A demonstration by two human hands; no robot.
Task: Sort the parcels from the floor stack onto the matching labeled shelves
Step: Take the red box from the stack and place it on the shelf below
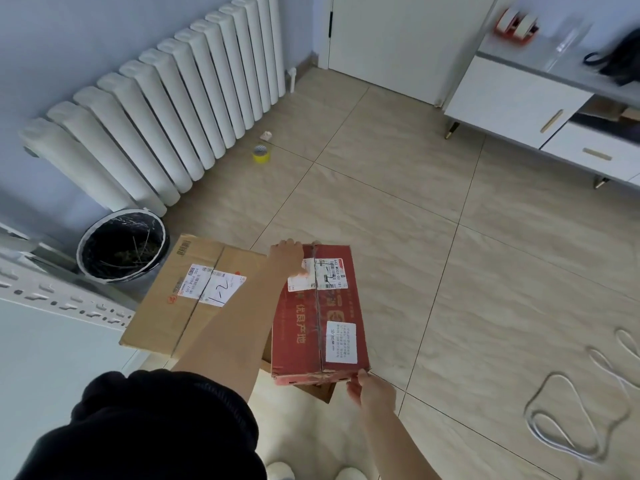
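Two hands: our left hand [289,258] gripped the far end of the red rectangular cardboard parcel [318,313], our right hand [370,389] pinched its near corner.
Parcel: sat atop floor boxes, beside the plain brown cardboard box [180,296].
Handling: we judged it stiff, light, best held at opposite ends.
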